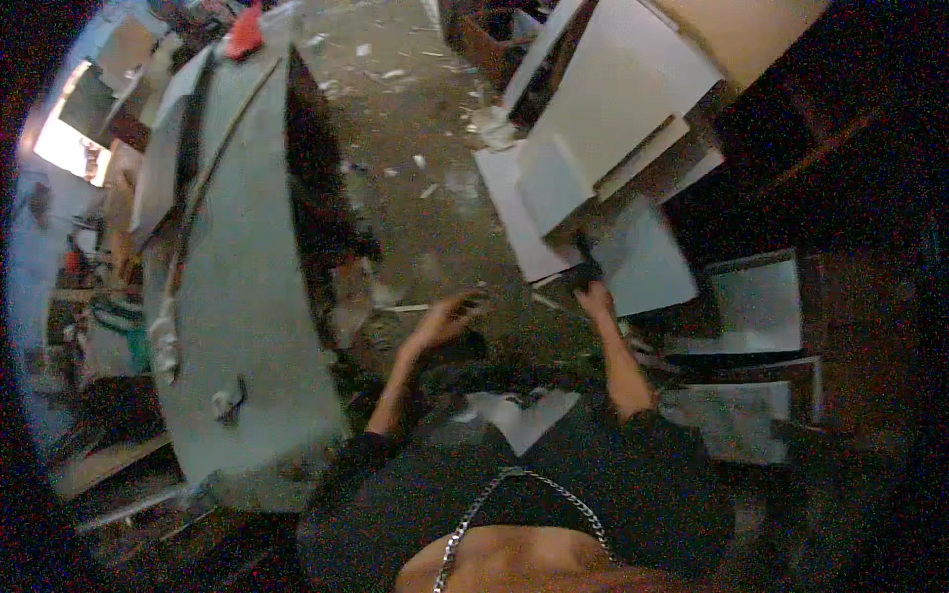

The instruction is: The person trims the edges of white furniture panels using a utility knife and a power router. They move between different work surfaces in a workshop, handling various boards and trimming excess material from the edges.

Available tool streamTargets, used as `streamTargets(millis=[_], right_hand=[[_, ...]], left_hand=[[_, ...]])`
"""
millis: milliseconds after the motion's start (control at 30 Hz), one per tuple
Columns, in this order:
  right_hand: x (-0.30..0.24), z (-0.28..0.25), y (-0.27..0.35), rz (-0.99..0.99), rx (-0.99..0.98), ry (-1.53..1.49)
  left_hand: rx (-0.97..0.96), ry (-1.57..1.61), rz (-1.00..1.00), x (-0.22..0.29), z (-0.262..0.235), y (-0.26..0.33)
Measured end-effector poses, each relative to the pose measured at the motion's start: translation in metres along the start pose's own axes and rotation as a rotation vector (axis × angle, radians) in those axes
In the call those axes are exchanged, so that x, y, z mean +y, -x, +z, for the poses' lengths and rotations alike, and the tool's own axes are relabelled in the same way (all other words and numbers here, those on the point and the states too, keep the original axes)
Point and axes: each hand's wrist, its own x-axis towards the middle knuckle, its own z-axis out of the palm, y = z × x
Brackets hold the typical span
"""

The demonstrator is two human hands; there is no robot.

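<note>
My left hand hangs over the floor in front of me, its fingers loosely curved and apart, with nothing seen in them. To its right, my right hand is closed round a small dark object, too dim and blurred to name. That object is beside the lower edges of a leaning stack of pale boards. Below the stack, a white panel slants next to my right hand. Another narrow white panel lies just left of the dark object.
A long grey-green worktop runs along my left, bearing a thin stick, a small pale lump and a red object. Scraps and debris litter the floor. More pale panels stand at the right.
</note>
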Motion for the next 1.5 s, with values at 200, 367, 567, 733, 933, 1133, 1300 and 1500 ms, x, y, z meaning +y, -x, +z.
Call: streamTargets(millis=[200,367,567,733,933,1133,1300,1500], right_hand=[[-0.236,0.003,-0.297,-0.311,-0.128,-0.386],[-0.334,0.12,-0.486,-0.487,-0.295,-0.642],[-0.419,0.19,-0.695,0.215,-0.392,-1.184],[-0.421,0.238,-0.897,0.408,-0.462,-1.288],[-0.427,0.309,-1.207,0.425,-0.547,-1.274],[-0.509,0.342,-1.54,-0.184,-0.984,-0.793],[-0.607,0.422,-1.752,-0.666,-0.922,-0.244],[-0.6,0.623,-1.998,-0.239,-0.797,-0.063]], left_hand=[[0.402,0.044,-0.017,0.022,-0.229,-0.167],[0.447,0.395,0.172,0.038,-0.41,-0.354],[0.288,0.562,0.212,0.133,-0.596,-0.577],[0.37,0.547,0.048,0.169,-0.702,-0.745],[0.4,0.541,-0.065,0.167,-0.869,-1.003],[0.5,0.874,-0.146,0.202,-1.063,-1.215],[0.605,0.548,-0.269,0.153,-1.241,-1.333],[0.803,0.085,-0.248,0.059,-1.459,-1.472]])
